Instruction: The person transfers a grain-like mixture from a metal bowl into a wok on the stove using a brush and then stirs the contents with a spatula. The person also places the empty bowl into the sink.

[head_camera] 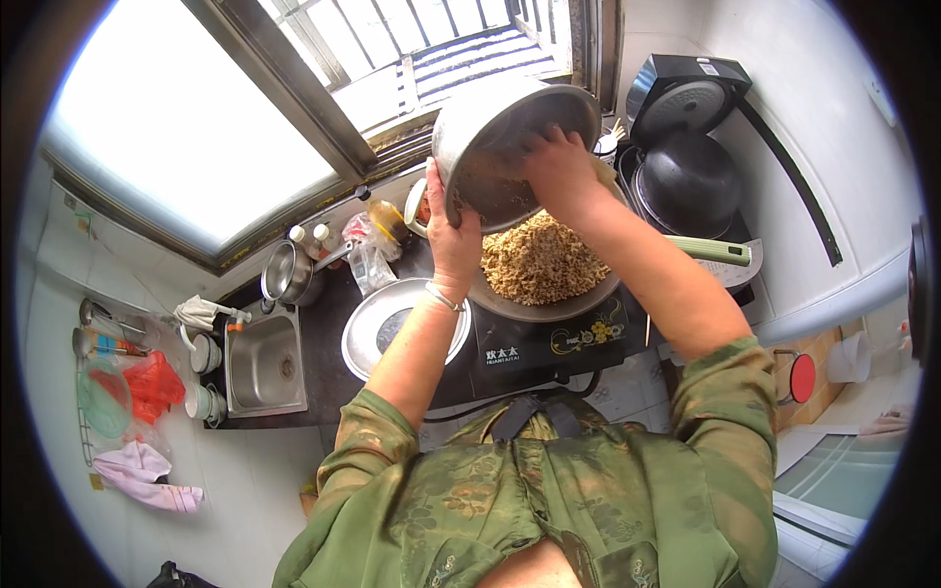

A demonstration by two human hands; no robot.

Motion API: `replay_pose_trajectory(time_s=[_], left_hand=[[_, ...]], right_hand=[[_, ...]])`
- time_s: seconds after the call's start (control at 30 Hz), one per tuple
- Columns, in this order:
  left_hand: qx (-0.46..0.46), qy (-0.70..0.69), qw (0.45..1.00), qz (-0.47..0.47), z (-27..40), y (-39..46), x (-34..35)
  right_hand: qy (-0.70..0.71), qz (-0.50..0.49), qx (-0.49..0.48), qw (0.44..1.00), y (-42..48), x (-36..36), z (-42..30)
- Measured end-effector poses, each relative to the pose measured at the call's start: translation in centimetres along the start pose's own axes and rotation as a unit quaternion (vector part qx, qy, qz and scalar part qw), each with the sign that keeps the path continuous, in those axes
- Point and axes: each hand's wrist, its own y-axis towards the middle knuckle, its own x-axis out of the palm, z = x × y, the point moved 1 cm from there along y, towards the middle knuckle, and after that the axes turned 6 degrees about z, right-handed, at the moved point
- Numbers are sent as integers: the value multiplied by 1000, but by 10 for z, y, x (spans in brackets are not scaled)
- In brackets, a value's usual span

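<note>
My left hand (452, 253) grips the lower left rim of a large metal basin (507, 195), tilted with its mouth towards me. Inside it, my right hand (562, 173) reaches to the inner wall; its fingers are blurred, and whether they hold anything is unclear. Small brown crumbs cling to the basin's inside. Below the basin, a heap of light-brown grain-like bits (544, 264) fills a wide pan (526, 314). The pan's pale green handle (709, 250) points right, partly hidden by my right forearm. Under the pan lies a black induction cooker (514, 371).
A round metal lid or plate (360, 334) lies left of the pan. Beyond it stand a saucepan (283, 272), bottles (386, 217) and a sink (265, 375). At right, an open rice cooker (687, 103) stands behind a dark rounded pot (695, 180). A window frame (294, 95) edges the counter.
</note>
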Motion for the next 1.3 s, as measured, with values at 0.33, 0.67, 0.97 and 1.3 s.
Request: replay_pose_trajectory(time_s=[0.33, 0.67, 0.97, 1.3], left_hand=[[-60, -39, 996, -44, -44, -16, -2], [-147, -155, 972, -99, -29, -15, 1], [-254, -249, 933, -48, -57, -16, -9], [-82, -132, 983, -99, -23, -16, 8]], right_hand=[[43, -22, -142, 989, -6, 34, -13], [214, 128, -97, 963, 13, 42, -18], [29, -95, -277, 956, -13, 6, 0], [4, 95, -96, 991, -1, 25, -34]])
